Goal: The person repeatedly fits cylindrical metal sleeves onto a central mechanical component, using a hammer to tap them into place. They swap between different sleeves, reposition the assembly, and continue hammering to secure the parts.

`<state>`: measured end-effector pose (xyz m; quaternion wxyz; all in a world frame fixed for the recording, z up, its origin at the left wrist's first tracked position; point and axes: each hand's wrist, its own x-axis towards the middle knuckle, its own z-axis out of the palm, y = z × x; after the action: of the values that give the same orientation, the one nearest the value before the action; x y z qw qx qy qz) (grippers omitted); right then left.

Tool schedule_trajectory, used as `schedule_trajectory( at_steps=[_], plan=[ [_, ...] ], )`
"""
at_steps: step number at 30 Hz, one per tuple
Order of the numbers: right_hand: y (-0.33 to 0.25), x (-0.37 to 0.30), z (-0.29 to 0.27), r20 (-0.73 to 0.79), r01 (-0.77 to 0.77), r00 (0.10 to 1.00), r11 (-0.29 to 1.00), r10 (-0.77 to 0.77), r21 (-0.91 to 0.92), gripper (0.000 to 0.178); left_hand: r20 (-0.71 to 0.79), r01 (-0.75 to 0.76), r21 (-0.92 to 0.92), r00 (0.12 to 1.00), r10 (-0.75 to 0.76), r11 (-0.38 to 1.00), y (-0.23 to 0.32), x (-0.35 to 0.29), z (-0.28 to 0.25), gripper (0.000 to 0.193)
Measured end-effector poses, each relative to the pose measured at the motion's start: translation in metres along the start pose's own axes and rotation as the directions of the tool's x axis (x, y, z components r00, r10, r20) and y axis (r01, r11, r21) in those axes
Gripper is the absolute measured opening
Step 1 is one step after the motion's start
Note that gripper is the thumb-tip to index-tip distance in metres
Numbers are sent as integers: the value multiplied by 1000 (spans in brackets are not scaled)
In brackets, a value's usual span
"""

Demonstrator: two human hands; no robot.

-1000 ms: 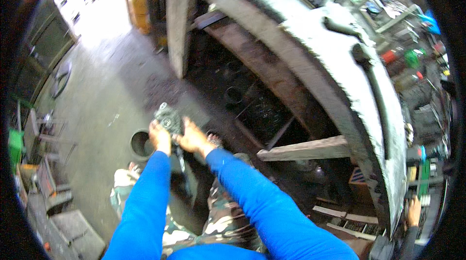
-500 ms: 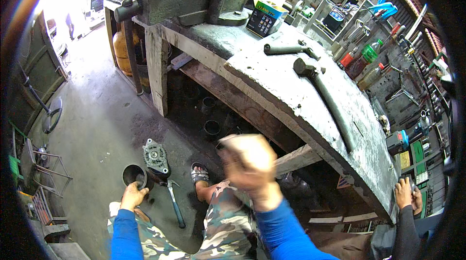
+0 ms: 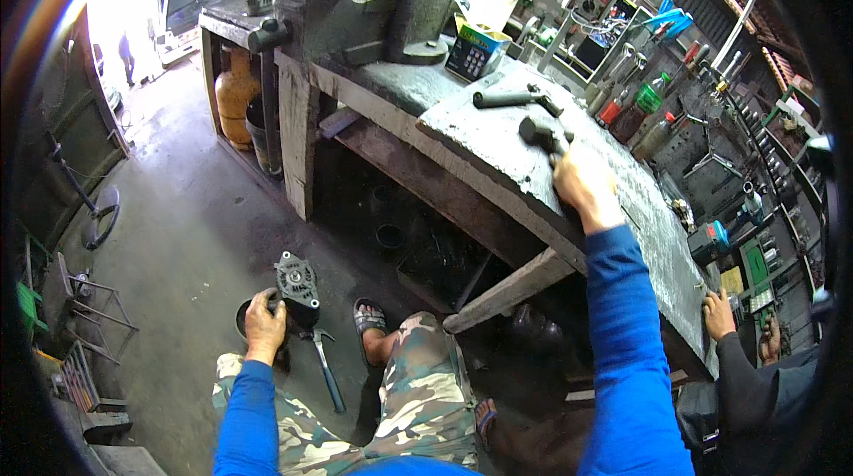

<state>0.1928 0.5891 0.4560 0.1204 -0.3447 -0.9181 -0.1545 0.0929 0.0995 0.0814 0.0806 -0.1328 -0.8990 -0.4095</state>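
My right hand is closed round the handle of a dark hammer lying on the workbench, close below its head. My forearm hides most of the handle. Down by the floor, my left hand is closed over the rim of a dark, open metal cylinder; its fingertips are partly hidden. Just right of that hand is an alternator with a vented grey end. A claw hammer with a dark handle lies on the floor below it.
The workbench carries a large vise, a dark tubular tool and a small box. At the right edge a co-worker's hand rests on the bench. A diagonal wooden brace stands under it.
My right hand has moved up and right from in front of the bench onto the hammer there and taken hold of its handle. My left hand stays at the cylinder. The view has shifted slightly.
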Motion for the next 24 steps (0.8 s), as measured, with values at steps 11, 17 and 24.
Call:
schedule_trajectory(
  at_steps=[11, 17, 24],
  plan=[
    [-34, -242, -2, 133, -161, 834, -7, -536, 987, 34, 55, -852, 199, 503, 863, 484, 354, 225, -27, 44],
    [-22, -321, 70, 421, -467, 590, 135, -689, 874, 63, 275, -877, 101, 479, 834, 470, 515, 299, 96, 70],
    [33, -359, 109, 710, -762, 467, 167, -527, 626, 72, 390, -885, 76, 450, 803, 459, 519, 298, 163, 66]
  ],
)
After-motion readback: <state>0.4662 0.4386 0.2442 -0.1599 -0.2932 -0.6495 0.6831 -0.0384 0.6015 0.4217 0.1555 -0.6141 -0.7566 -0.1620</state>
